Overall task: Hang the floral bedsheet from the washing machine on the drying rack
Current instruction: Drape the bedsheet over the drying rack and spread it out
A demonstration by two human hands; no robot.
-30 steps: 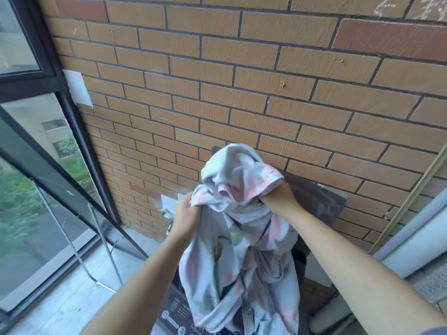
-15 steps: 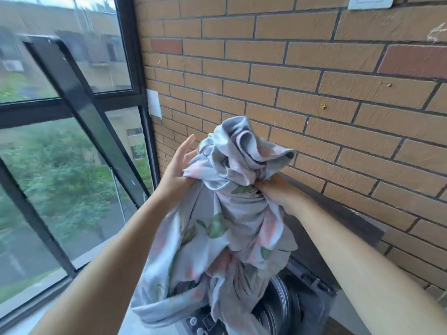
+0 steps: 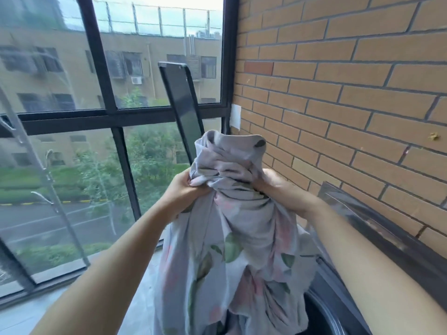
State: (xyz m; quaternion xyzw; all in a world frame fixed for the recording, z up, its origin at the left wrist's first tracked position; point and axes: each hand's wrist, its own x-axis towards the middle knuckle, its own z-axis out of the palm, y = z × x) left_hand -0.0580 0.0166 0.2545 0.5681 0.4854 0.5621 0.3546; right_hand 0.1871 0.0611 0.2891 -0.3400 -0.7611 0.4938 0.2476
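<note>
**Two-handed grip on a soft load**

The floral bedsheet [image 3: 232, 250] is held bunched above the washing machine [image 3: 325, 317], its long axis vertical and the lower end hanging toward the drum. It is gripped near its top by the left hand [image 3: 183, 192] and the right hand [image 3: 273, 187], with fingers curled into the folds. The cloth is judged soft, limp and perhaps heavy with damp; an edge should be sought.

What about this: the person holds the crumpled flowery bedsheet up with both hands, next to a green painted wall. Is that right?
Not quite. The left hand and the right hand do both grip the bunched pale floral bedsheet, but the wall next to it is tan brick, not green paint. The head view shows this.
</note>
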